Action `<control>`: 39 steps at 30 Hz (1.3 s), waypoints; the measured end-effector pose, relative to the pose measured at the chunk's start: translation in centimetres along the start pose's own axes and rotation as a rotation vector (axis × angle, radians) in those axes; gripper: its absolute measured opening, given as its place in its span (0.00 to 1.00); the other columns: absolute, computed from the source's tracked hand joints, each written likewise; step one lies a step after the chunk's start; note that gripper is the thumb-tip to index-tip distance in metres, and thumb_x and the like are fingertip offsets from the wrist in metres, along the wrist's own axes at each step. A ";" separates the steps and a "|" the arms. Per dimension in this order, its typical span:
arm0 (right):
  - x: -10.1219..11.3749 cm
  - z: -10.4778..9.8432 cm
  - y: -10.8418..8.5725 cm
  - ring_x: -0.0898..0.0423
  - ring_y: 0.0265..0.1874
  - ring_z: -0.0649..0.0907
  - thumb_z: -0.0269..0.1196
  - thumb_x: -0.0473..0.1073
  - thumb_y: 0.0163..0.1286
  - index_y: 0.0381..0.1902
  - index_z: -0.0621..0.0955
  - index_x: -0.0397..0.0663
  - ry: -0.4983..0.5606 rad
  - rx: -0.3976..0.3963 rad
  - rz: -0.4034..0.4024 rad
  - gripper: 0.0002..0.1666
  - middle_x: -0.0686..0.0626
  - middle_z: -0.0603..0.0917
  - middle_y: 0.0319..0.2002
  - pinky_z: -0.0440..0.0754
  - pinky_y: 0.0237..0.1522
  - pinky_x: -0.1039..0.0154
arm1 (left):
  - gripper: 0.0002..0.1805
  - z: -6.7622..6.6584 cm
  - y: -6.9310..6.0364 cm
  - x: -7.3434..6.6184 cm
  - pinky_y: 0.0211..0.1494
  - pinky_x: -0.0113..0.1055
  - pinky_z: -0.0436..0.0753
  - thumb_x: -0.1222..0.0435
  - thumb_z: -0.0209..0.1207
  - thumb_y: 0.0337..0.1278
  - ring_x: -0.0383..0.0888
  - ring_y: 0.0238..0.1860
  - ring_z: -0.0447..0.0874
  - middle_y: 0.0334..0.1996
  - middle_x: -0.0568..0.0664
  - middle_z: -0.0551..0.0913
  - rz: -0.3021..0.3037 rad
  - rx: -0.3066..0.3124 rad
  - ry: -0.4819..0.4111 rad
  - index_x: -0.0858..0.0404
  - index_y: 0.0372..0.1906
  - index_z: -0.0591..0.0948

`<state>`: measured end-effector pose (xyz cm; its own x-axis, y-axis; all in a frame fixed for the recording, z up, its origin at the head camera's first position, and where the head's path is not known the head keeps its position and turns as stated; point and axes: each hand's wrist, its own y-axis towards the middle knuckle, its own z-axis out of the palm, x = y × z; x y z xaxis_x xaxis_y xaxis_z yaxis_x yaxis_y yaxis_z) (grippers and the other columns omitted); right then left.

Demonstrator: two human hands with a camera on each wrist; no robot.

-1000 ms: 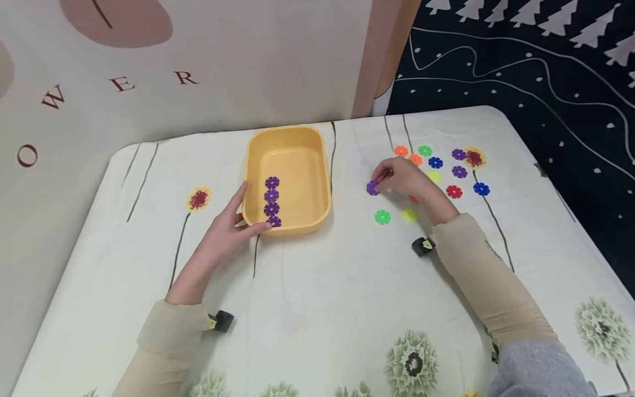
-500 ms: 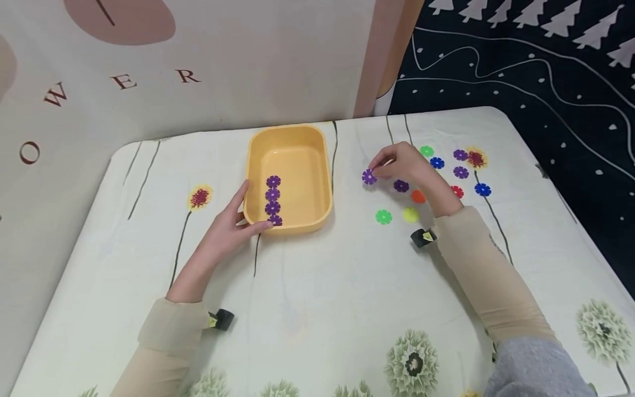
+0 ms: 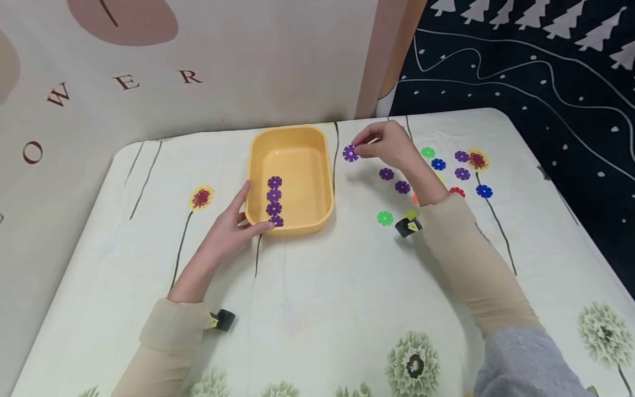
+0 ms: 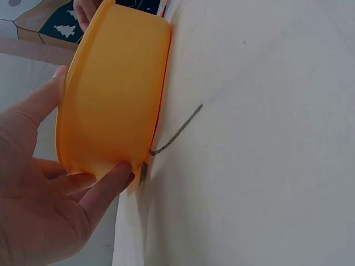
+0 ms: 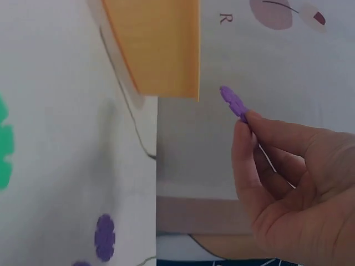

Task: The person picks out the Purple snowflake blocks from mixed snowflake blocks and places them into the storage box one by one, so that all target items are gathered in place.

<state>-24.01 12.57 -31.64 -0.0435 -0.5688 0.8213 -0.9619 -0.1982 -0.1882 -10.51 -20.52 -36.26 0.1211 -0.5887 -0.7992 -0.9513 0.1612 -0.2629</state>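
A yellow plastic tub [image 3: 307, 227] stands on the table with a column of several purple snowflake discs [image 3: 274, 195] lying in its left part. My left hand [image 3: 225, 231] holds the tub's near left corner, fingers spread along its side and one digit on the near rim; the left wrist view shows this hand [image 4: 55, 194] around the tub's outer wall [image 4: 116, 83]. Thumb and fingertips of my right hand [image 3: 389, 144] pinch one purple snowflake disc [image 3: 350, 153] by its edge, raised above the table to the right of the tub. In the right wrist view that disc [image 5: 233, 102] appears nearly edge-on.
Loose discs lie right of the tub: purple ones [image 3: 386, 174], a green one [image 3: 384, 218], blue ones [image 3: 484, 191] and others partly behind my right forearm. A printed cloth [image 3: 307, 309] covers the table. A wall sheet [image 3: 278, 66] hangs close behind it.
My right hand has lifted the pinched purple disc and carried it left and away from me, towards the tub. More purple discs have come into sight below it. My left hand stays put.
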 end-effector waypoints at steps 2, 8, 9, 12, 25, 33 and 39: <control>0.5 0.5 0.2 0.54 0.45 0.84 0.64 0.38 0.70 0.51 0.84 0.42 0.036 -0.020 -0.023 0.13 0.45 0.83 0.49 0.87 0.53 0.66 | 0.59 0.0 0.0 0.0 0.74 0.53 0.72 0.50 0.67 0.59 0.64 0.74 0.63 0.82 0.52 0.41 -0.002 0.003 -0.003 0.44 0.81 0.35; 2.2 2.7 1.0 0.55 0.44 0.84 0.66 0.38 0.68 0.49 0.85 0.42 0.138 -0.039 -0.058 0.13 0.46 0.84 0.47 0.88 0.51 0.66 | 0.59 0.1 0.1 0.1 0.74 0.53 0.72 0.49 0.67 0.59 0.64 0.74 0.63 0.82 0.52 0.42 -0.003 0.000 -0.005 0.45 0.81 0.35; 2.5 3.1 1.2 0.55 0.43 0.85 0.66 0.38 0.68 0.49 0.86 0.41 0.152 -0.037 -0.065 0.12 0.45 0.84 0.47 0.88 0.50 0.67 | 0.59 0.1 0.1 0.1 0.74 0.53 0.72 0.49 0.67 0.59 0.64 0.74 0.63 0.82 0.52 0.42 -0.002 0.000 -0.004 0.45 0.81 0.35; 3.4 4.5 1.6 0.54 0.42 0.85 0.66 0.37 0.68 0.47 0.86 0.40 0.196 -0.027 -0.081 0.11 0.44 0.84 0.46 0.89 0.48 0.66 | 0.59 0.1 0.1 0.3 0.74 0.52 0.71 0.48 0.67 0.59 0.63 0.75 0.62 0.82 0.51 0.41 -0.003 -0.003 0.001 0.45 0.81 0.35; 5.8 10.1 3.3 0.56 0.38 0.85 0.65 0.33 0.67 0.45 0.85 0.36 0.286 0.063 -0.109 0.09 0.43 0.84 0.41 0.89 0.44 0.68 | 0.59 0.0 0.1 0.2 0.74 0.51 0.72 0.47 0.67 0.58 0.60 0.75 0.63 0.82 0.51 0.46 -0.016 -0.005 0.003 0.44 0.81 0.36; 6.0 12.6 4.6 0.56 0.34 0.85 0.66 0.31 0.67 0.43 0.85 0.35 0.314 0.100 -0.074 0.08 0.44 0.83 0.38 0.90 0.44 0.65 | 0.59 0.0 0.0 0.2 0.74 0.51 0.72 0.47 0.66 0.58 0.60 0.75 0.64 0.82 0.51 0.46 -0.003 0.001 -0.015 0.43 0.81 0.36; 5.1 13.8 5.6 0.58 0.30 0.83 0.66 0.31 0.66 0.42 0.85 0.34 0.258 0.085 -0.024 0.08 0.42 0.85 0.39 0.90 0.46 0.60 | 0.58 0.1 0.1 0.3 0.74 0.51 0.73 0.49 0.66 0.60 0.59 0.74 0.65 0.82 0.51 0.45 0.010 0.001 -0.023 0.44 0.81 0.36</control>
<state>-25.91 -2.44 -35.90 -0.0990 -0.3431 0.9341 -0.9377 -0.2820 -0.2029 -10.52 -20.58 -36.55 0.1179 -0.5687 -0.8141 -0.9521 0.1681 -0.2553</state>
